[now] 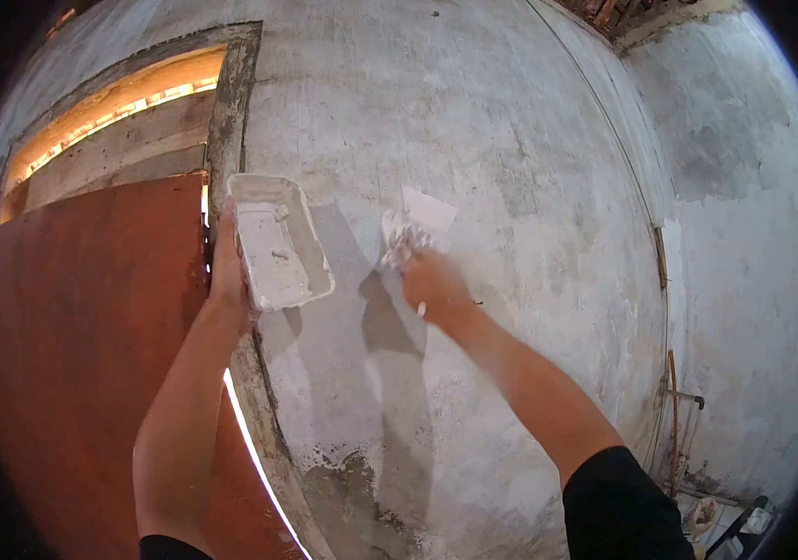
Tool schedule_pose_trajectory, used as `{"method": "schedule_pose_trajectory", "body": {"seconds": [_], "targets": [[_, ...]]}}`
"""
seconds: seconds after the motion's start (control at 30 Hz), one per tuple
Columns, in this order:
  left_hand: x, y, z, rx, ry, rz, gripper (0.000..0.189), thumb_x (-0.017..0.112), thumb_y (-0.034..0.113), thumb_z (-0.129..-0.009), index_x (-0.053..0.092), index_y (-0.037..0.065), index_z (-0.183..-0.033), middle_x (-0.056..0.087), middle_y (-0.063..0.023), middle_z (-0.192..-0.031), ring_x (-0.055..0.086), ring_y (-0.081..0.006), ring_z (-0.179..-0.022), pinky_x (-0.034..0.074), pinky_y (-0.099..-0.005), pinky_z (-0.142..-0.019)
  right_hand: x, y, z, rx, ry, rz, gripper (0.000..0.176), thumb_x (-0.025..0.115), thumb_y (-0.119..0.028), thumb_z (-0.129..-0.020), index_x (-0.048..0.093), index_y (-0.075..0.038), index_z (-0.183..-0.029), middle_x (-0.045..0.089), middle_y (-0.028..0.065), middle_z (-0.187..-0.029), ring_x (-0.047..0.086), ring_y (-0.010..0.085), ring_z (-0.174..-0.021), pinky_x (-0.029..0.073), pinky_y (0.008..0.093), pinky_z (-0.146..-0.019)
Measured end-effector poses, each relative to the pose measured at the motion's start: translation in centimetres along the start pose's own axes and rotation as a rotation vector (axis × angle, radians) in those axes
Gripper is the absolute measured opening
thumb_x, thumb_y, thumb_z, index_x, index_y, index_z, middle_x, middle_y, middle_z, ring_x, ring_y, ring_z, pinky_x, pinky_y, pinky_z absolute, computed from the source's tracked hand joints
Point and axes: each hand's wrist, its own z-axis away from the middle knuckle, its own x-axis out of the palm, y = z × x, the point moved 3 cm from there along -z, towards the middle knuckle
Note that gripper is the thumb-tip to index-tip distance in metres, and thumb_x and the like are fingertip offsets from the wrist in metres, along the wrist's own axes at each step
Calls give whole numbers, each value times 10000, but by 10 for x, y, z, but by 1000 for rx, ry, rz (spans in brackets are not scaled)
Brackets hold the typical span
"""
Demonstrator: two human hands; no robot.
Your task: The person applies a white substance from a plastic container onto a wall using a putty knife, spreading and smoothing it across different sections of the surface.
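Observation:
My left hand (228, 271) grips the side of a white rectangular plastic tub (320, 257), tilted so that its inside faces me. White paste (273, 247) coats the tub's bottom and walls, with a few lumps in it. My right hand (432, 275) is at the grey plastered wall (343, 121), its fingers closed and smeared with white paste. From those fingers a flat white putty scraper (434, 211) sticks out against the wall surface; its grip end is hidden by the hand.
A red-brown door panel (91, 327) in a worn frame (236, 103) stands at the left, with a lit opening (119, 112) above it. On the right, a second wall (754, 252) meets this one at a corner, where a pipe (686, 399) juts out. Various items (735, 527) lie at the lower right.

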Motion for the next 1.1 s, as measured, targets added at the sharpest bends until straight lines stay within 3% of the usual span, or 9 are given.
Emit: {"method": "schedule_pose_trajectory", "body": {"seconds": [0.07,0.27,0.33,0.47,0.5,0.6,0.7,0.93,1.1], "targets": [[-1,3,-1,8,-16,14,743,346,680,-878,441,91,-1321,549,-111,-1162,582,-247,-1022,508,-427,-865,6,-13,21,-123,118,4,405,521,-90,-828,516,6,-1221,572,148,-1232,638,300,-951,535,394,-781],[-7,21,-19,67,-80,-22,736,350,675,-880,444,90,-1317,553,-99,-1138,588,-235,-986,524,-406,-830,-64,-8,19,-150,-501,18,315,420,-207,-923,592,-97,-1163,659,154,-932,640,346,-846,522,453,-737],[3,21,-13,94,30,-21,728,344,667,-887,444,87,-1315,547,-92,-1148,580,-224,-994,526,-405,-825,-81,32,12,-384,3,-542,198,470,-159,-906,627,-71,-988,636,173,-846,620,373,-797,503,438,-708],[-5,20,-22,82,-56,-36,760,345,687,-873,421,88,-1336,530,-109,-1185,566,-239,-1043,518,-424,-847,-71,99,-15,7,359,-76,101,604,-154,-815,623,-55,-799,617,179,-791,599,389,-762,475,447,-679],[-4,20,-21,56,-50,-46,783,343,699,-864,403,89,-1352,520,-123,-1206,559,-253,-1068,511,-440,-864,-61,106,-20,8,360,-72,101,604,-154,-815,623,-55,-799,617,179,-791,599,389,-762,475,447,-679],[3,20,-15,36,-37,-79,830,343,724,-844,369,90,-1379,498,-150,-1245,546,-280,-1111,495,-471,-892,-37,123,-26,649,353,-328,251,678,-255,-752,641,-25,-846,658,179,-881,639,366,-862,507,423,-751],[5,23,-13,38,-26,-86,853,342,734,-835,350,88,-1393,488,-161,-1265,544,-293,-1124,490,-488,-902,-45,89,-42,703,378,-329,275,676,-254,-739,649,-6,-853,666,192,-892,650,367,-864,523,404,-754],[4,25,-13,15,-51,-95,818,346,704,-853,357,82,-1384,502,-148,-1257,561,-285,-1106,504,-473,-894,-51,36,-73,382,381,-159,184,636,-175,-715,642,-5,-784,657,203,-785,663,358,-756,540,397,-665],[2,25,-13,31,-97,-58,798,344,700,-858,385,84,-1363,527,-143,-1232,580,-267,-1081,515,-454,-882,-40,-4,-35,157,-173,118,113,587,-142,-800,647,-48,-815,648,184,-821,645,342,-771,522,427,-695]]}}
